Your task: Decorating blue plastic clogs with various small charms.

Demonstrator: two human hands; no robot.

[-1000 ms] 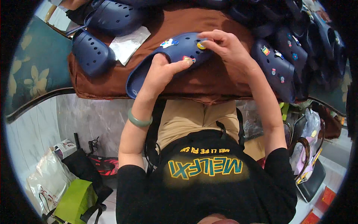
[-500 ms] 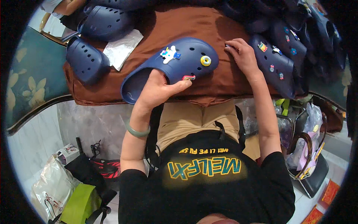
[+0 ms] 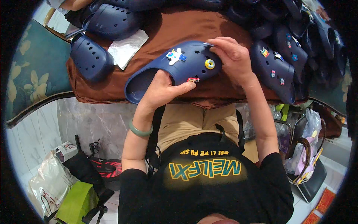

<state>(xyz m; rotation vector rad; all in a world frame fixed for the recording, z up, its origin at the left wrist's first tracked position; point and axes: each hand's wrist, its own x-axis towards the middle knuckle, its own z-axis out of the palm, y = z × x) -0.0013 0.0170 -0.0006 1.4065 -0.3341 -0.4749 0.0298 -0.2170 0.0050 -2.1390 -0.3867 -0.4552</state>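
Note:
A dark blue clog (image 3: 194,52) with round holes is tilted over the brown cloth, toe toward the right. My left hand (image 3: 162,89) grips it, fingers inside the opening and thumb along the near side by a small red and white charm (image 3: 192,80). On its upper are a white figure charm (image 3: 175,56) and a yellow doughnut charm (image 3: 210,64). At the toe, my right hand (image 3: 235,58) pinches a small pale piece, mostly covered by the fingertips, against the clog's far edge. A clog with several charms (image 3: 273,69) lies to the right.
Brown cloth (image 3: 179,22) covers the table. Plain blue clogs (image 3: 91,58) and a white plastic bag (image 3: 128,48) lie at the left, with a heap of clogs (image 3: 320,41) at the far right. Another person's arm (image 3: 74,3) shows at the upper left.
My right hand has moved left from the cloth onto the clog's toe, carrying a small piece. The left hand and clog stay nearly in place.

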